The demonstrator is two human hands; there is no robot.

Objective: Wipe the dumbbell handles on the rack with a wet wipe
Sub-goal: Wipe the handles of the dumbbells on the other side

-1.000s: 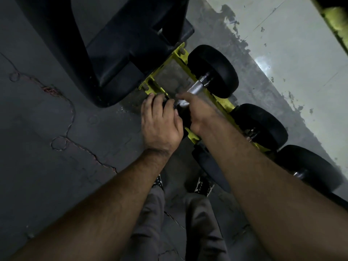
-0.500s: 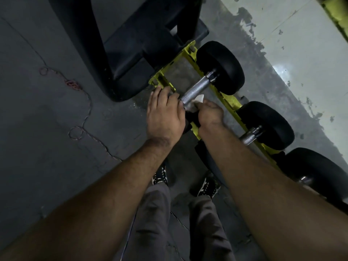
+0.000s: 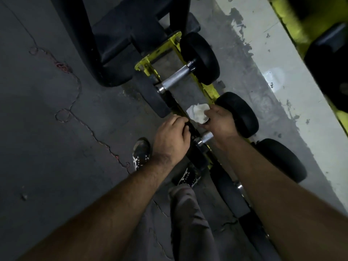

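My right hand [image 3: 219, 122] pinches the crumpled wet wipe [image 3: 197, 113] over the second dumbbell's handle [image 3: 204, 138] on the yellow rack [image 3: 211, 90]. My left hand [image 3: 170, 137] curls at the near black end; whether it grips, I cannot tell.

Three dumbbells [image 3: 190, 72] lay side by side across the rack [image 3: 211, 91]. The rack stood on the floor [image 3: 56, 147], a bench [image 3: 120, 42] at its far end.
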